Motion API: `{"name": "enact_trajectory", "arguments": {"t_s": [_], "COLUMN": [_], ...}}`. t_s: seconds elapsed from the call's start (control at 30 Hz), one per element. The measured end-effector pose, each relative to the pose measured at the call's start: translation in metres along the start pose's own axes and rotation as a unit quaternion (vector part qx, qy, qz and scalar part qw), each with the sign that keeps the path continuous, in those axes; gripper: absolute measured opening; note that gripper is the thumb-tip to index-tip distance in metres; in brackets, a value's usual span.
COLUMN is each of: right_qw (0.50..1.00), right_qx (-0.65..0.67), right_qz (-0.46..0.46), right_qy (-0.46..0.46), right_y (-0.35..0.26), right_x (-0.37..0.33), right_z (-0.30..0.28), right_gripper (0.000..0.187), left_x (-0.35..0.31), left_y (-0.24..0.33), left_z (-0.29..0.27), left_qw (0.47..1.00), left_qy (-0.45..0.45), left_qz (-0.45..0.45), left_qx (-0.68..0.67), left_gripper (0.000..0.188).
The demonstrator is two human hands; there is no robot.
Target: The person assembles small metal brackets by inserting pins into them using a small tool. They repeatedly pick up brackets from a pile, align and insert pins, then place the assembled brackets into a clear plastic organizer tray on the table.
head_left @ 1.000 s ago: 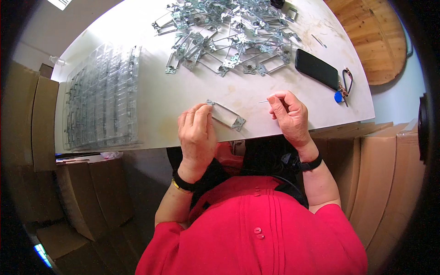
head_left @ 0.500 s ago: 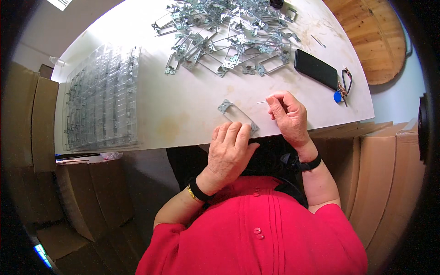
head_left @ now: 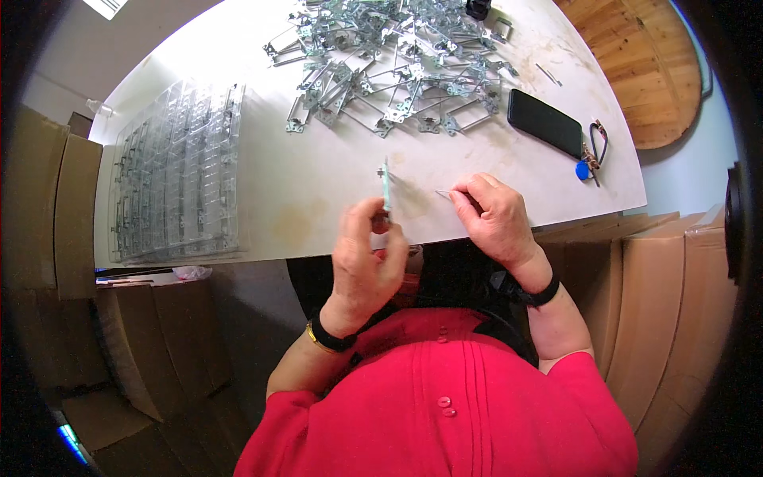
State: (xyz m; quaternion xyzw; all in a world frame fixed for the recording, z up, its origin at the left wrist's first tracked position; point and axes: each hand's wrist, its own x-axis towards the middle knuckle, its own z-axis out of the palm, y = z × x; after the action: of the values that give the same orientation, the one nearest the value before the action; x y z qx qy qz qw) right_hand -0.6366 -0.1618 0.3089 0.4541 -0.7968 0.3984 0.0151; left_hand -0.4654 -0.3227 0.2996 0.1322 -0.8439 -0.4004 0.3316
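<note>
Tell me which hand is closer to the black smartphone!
Right: the right hand is below the black smartphone in the picture, slightly left, not touching it. The left hand, holding a metal bracket, is lower and much farther left.

Metal bracket (head_left: 386, 187) edge-on near pin (head_left: 442, 193)

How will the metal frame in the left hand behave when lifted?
The metal frame is probably stiff: it looks straight, though the left hand grips only one end. It seems thin, so likely light and apt to tip on edge.
</note>
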Motion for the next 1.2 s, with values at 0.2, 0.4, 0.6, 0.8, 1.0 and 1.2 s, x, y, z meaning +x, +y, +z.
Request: {"name": "enact_trajectory", "arguments": {"t_s": [0.2,0.4,0.6,0.8,1.0,1.2], "right_qw": [0.998,0.997,0.998,0.993,0.989,0.986], "right_qx": [-0.055,-0.070,-0.042,-0.075,-0.093,-0.104], "right_qz": [-0.015,-0.027,-0.036,-0.073,-0.102,-0.119], "right_qy": [-0.021,-0.022,0.016,0.055,0.057,0.050], "right_y": [0.000,-0.001,-0.010,-0.022,-0.026,-0.030], "right_x": [0.001,0.003,0.009,0.026,0.029,0.028], "right_z": [0.003,0.004,0.015,0.023,0.031,0.036], "right_gripper": [0.007,0.007,0.009,0.012,0.015,0.017], "left_x": [0.005,0.020,0.020,0.018,0.013,0.012], "left_y": [-0.017,-0.014,-0.033,-0.040,-0.041,-0.044], "left_z": [-0.020,-0.026,-0.021,-0.019,-0.013,-0.008], "left_qw": [0.977,0.991,0.994,0.987,0.996,0.995], "left_qy": [0.032,0.032,0.053,0.070,0.086,0.095], "left_qz": [-0.201,-0.107,-0.067,-0.143,-0.037,-0.036], "left_qx": [-0.057,0.078,0.062,-0.002,-0.012,-0.005], "left_gripper": [0.015,0.017,0.022,0.015,0.011,0.012]}}
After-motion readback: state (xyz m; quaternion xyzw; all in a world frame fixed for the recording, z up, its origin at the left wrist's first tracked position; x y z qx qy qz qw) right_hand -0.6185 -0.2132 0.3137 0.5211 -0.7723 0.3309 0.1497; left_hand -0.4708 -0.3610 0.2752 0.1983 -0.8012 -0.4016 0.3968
